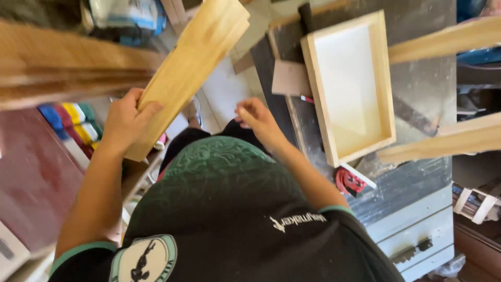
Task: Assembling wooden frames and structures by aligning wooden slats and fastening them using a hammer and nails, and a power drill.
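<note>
My left hand [125, 119] grips the lower end of a stack of pale wooden planks [195, 60] that slants up and to the right. My right hand [257, 119] hovers beside the edge of a dark workbench [417, 94], fingers curled together, with nothing clearly in it. A shallow, light wood rectangular tray [383, 78] lies on the bench, just right of that hand. My dark green and black shirt fills the lower middle of the view.
Two pale planks [443, 39] [449, 140] reach in from the right over the bench. A red coiled item [348, 183] lies below the tray. A stack of boards [57, 65] sits at left above a reddish-brown surface [31, 177]. Grey bench drawers [417, 235] are at lower right.
</note>
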